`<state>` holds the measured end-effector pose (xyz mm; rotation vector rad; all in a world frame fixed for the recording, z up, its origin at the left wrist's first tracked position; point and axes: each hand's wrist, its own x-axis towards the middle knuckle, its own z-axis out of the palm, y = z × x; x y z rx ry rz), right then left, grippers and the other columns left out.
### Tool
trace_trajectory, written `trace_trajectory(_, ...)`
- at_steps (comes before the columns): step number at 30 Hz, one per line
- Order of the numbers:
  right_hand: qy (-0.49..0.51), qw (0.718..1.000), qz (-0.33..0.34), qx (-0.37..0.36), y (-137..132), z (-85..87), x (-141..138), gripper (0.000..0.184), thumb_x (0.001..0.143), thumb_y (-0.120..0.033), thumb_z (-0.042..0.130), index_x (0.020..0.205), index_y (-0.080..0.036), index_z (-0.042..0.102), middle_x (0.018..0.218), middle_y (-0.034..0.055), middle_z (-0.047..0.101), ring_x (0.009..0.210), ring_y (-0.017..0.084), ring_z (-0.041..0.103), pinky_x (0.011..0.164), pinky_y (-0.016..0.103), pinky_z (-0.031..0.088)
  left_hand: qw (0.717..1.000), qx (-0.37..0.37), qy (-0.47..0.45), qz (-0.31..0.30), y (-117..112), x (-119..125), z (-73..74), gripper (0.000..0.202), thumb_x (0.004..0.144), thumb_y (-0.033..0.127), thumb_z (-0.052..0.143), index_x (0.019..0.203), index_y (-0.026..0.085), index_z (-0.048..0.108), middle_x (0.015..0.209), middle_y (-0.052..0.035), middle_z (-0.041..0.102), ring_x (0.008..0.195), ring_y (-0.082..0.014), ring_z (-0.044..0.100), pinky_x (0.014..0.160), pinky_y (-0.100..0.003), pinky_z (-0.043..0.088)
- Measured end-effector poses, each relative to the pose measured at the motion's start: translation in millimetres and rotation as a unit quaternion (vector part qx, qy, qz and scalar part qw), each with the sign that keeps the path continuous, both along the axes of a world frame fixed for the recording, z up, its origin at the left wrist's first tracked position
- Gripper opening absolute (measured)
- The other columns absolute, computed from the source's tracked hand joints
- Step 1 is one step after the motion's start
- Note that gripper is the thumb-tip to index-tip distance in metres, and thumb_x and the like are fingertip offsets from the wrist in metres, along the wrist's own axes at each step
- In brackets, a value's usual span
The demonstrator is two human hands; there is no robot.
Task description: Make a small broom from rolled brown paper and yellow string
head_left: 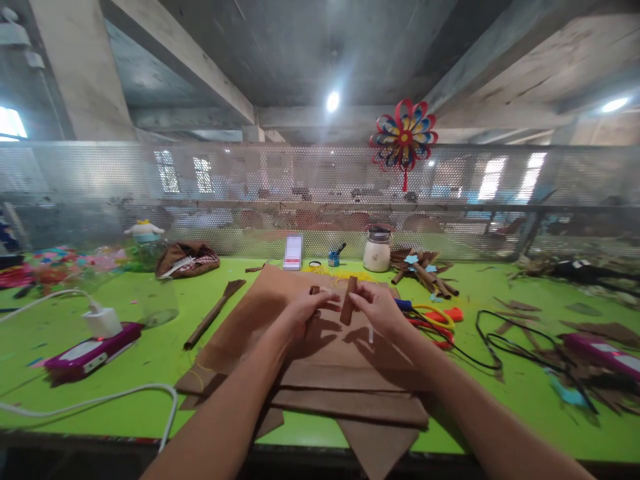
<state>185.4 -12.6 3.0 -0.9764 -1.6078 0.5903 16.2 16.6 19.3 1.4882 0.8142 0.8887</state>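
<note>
My left hand (303,312) and my right hand (381,308) meet over a stack of brown paper sheets (320,373) on the green table (150,353). Both pinch a brown rolled paper piece (349,300) that stands nearly upright between my fingers. A short brown end (315,291) pokes out above my left fingers. A thin white stick (371,333) hangs below my right hand.
A long rolled brown stick (214,313) lies left of the sheets. A magenta phone with a white charger (95,347) sits far left. Scissors with red and yellow handles (435,317), black cables (505,347), a white jar (377,251) and more brown rolls (425,273) lie right.
</note>
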Motion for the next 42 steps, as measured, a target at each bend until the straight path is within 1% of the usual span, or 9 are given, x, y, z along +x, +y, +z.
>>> trace_trajectory(3, -0.048, 0.995, 0.06, -0.061, -3.8, 1.4, 3.2, 0.021, 0.076, -0.036, 0.052, 0.073, -0.017, 0.058, 0.055, -0.0012, 0.051, 0.049, 0.011, 0.045, 0.047, 0.024, 0.037, 1.0, 0.02, -0.018, 0.012, 2.0, -1.9, 2.2, 0.034, 0.067, 0.046, 0.062, 0.082, 0.016, 0.062, 0.082, -0.005, 0.06, 0.056, -0.0073, 0.05, 0.04, -0.019, 0.019)
trace_trajectory(7, -0.14, 0.98, 0.087, -0.112, -11.1, 2.7, 6.6, 0.028, 0.083, -0.038, 0.043, 0.082, -0.016, 0.06, 0.045, -0.0051, 0.042, 0.038, 0.008, 0.036, 0.039, 0.02, 0.027, 0.998, 0.051, 0.034, -0.025, 3.0, -0.2, -0.8, 0.045, 0.065, 0.048, 0.062, 0.097, 0.016, 0.061, 0.067, -0.0005, 0.057, 0.043, -0.0038, 0.036, 0.04, -0.019, 0.018)
trace_trajectory(11, -0.191, 0.971, 0.081, -0.116, -11.3, 3.3, 9.2, 0.03, 0.081, -0.037, 0.046, 0.077, -0.014, 0.064, 0.046, -0.0054, 0.039, 0.039, 0.006, 0.031, 0.038, 0.019, 0.022, 0.99, 0.107, 0.086, -0.04, 7.0, 3.5, -8.4, 0.032, 0.061, 0.039, 0.067, 0.075, 0.011, 0.064, 0.059, -0.0006, 0.057, 0.049, -0.0062, 0.04, 0.044, -0.019, 0.023)
trace_trajectory(20, -0.056, 0.99, 0.064, -0.115, 2.7, -0.6, 23.1, 0.023, 0.069, -0.032, 0.059, 0.076, -0.01, 0.063, 0.057, -0.0008, 0.051, 0.052, 0.009, 0.045, 0.053, 0.023, 0.037, 0.988, 0.116, 0.082, 0.063, 12.3, 1.0, -9.6, 0.023, 0.066, 0.033, 0.06, 0.073, 0.011, 0.063, 0.057, -0.0011, 0.059, 0.044, -0.0062, 0.037, 0.045, -0.02, 0.026)
trace_trajectory(25, -0.074, 0.99, 0.036, -0.113, 2.8, 0.8, 27.2, 0.021, 0.068, -0.03, 0.059, 0.071, -0.01, 0.064, 0.053, -0.0012, 0.051, 0.05, 0.009, 0.044, 0.049, 0.022, 0.034, 0.977, 0.129, 0.164, -0.032, 16.4, 2.2, -15.3, 0.017, 0.061, 0.027, 0.064, 0.065, 0.011, 0.063, 0.061, -0.0026, 0.061, 0.054, -0.0098, 0.048, 0.054, -0.022, 0.036)
trace_trajectory(29, -0.132, 0.977, 0.099, -0.138, -3.7, 4.0, 25.5, 0.019, 0.068, -0.029, 0.059, 0.071, -0.011, 0.065, 0.055, -0.001, 0.053, 0.051, 0.009, 0.044, 0.05, 0.022, 0.034, 0.964, 0.148, 0.206, -0.084, 19.6, 4.2, -24.4, 0.019, 0.065, 0.028, 0.062, 0.068, 0.01, 0.064, 0.06, -0.0029, 0.059, 0.055, -0.0097, 0.046, 0.053, -0.023, 0.036)
trace_trajectory(32, -0.147, 0.971, 0.121, -0.144, -6.4, 3.8, 23.7, 0.02, 0.068, -0.031, 0.06, 0.071, -0.011, 0.065, 0.055, -0.0007, 0.054, 0.052, 0.009, 0.045, 0.051, 0.022, 0.035, 0.958, 0.154, 0.208, -0.126, 15.3, 3.8, -22.4, 0.023, 0.07, 0.032, 0.059, 0.069, 0.009, 0.064, 0.059, -0.0029, 0.058, 0.053, -0.0084, 0.044, 0.051, -0.022, 0.033)
trace_trajectory(37, -0.109, 0.977, 0.1, -0.15, -1.6, -3.2, 23.4, 0.023, 0.066, -0.032, 0.063, 0.076, -0.012, 0.065, 0.059, 0.0006, 0.058, 0.054, 0.01, 0.049, 0.051, 0.022, 0.037, 0.957, 0.13, 0.208, -0.155, 3.6, 2.8, -12.2, 0.028, 0.071, 0.036, 0.057, 0.064, 0.009, 0.059, 0.053, -0.0005, 0.053, 0.048, -0.0068, 0.041, 0.047, -0.022, 0.029)
trace_trajectory(42, -0.033, 0.976, 0.119, -0.181, 2.4, -7.6, 25.2, 0.032, 0.062, -0.027, 0.067, 0.09, -0.012, 0.063, 0.063, 0.0002, 0.061, 0.055, 0.01, 0.053, 0.054, 0.023, 0.041, 0.959, 0.14, 0.186, -0.16, 2.9, 4.3, -14.5, 0.03, 0.072, 0.038, 0.057, 0.061, 0.01, 0.057, 0.051, 0.0003, 0.049, 0.046, -0.0059, 0.038, 0.045, -0.021, 0.026)
